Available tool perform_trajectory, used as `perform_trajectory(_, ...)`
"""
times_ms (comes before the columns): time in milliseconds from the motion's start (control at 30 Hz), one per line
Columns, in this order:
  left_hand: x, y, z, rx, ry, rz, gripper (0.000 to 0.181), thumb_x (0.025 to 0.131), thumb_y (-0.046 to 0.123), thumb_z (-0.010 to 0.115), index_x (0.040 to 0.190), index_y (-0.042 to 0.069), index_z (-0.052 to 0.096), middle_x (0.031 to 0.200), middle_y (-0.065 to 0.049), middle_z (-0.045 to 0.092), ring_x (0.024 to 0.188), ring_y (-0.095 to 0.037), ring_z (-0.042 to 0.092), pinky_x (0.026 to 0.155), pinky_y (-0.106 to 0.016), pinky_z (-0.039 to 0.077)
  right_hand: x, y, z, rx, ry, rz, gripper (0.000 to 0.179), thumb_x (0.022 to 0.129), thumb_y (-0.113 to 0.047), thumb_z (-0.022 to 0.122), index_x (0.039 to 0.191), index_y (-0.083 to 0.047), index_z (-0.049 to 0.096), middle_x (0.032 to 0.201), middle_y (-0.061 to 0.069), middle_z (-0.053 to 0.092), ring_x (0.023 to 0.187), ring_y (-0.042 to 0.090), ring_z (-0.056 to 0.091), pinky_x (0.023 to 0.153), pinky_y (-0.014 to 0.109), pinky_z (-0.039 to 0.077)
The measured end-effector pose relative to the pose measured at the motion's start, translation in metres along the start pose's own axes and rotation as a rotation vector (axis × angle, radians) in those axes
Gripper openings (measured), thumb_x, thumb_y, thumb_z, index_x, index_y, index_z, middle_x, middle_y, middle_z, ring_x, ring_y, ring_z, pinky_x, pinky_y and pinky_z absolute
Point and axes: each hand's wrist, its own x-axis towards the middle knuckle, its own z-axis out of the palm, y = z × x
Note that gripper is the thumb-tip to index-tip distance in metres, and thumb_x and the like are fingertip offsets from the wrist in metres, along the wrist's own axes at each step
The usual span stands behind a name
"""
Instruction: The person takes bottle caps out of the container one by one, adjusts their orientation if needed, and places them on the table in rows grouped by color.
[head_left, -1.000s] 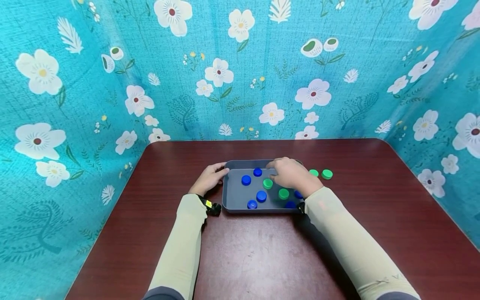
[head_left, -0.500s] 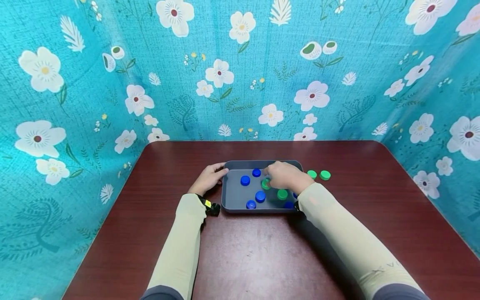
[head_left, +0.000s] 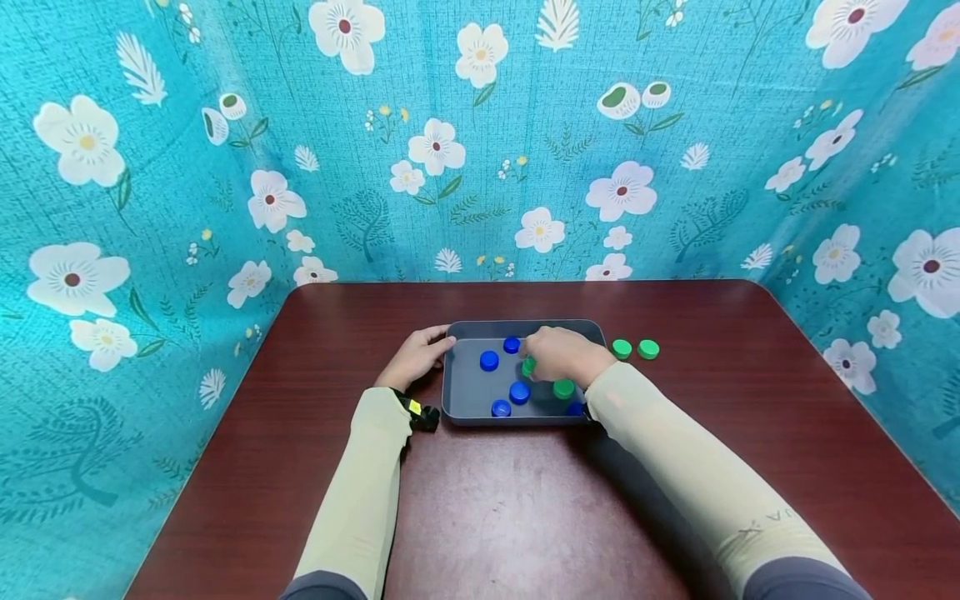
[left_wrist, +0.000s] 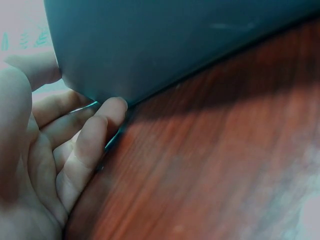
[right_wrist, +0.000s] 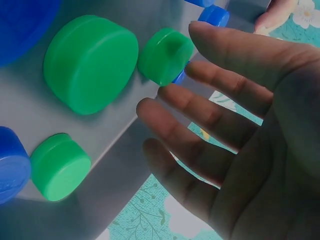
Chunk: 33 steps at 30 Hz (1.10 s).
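My left hand [head_left: 414, 358] grips the left end of a grey tray [head_left: 468, 390], thumb at the rim and fingers curled against its outer wall; the left wrist view shows the fingertips at the tray's lower corner [left_wrist: 112, 85]. Over the tray's right half, my right hand [head_left: 564, 356] reaches down to a green bottle cap [head_left: 528, 367] and partly covers it. In the right wrist view, thumb and index fingertips are right at that green cap's edge [right_wrist: 165, 56], parted, while the other fingers stay loosely extended. Another green cap [head_left: 563, 389] lies nearer the tray's front.
Several blue caps lie in the tray, including one on the left [head_left: 489, 360], one near the back [head_left: 512, 344] and one toward the front [head_left: 519, 392]. Two green caps, a nearer one [head_left: 621, 349] and a farther one [head_left: 648, 350], sit on the brown table [head_left: 480, 517] right of the tray.
My right hand has moved left and lower within the tray, from beside the green cap to partly over it. My left hand stays on the tray's left end.
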Motion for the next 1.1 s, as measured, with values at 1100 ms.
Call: perform_trajectory(1100, -0.0016, 0.0019, 0.0016, 0.022, 0.019, -0.016, 0.045, 0.098, 0.034, 0.059, 0.140, 0.018, 0.055, 0.117, -0.004, 0.064, 0.079, -0.022, 0.063, 0.072, -0.035, 0.054, 0.0031, -0.0090, 0.0032, -0.104, -0.012, -0.052, 0.034, 0.088, -0.005, 0.070, 0.121, -0.013, 0.071, 0.120, 0.007, 0.067, 0.110, 0.025, 0.062, 0.092, 0.042, 0.050)
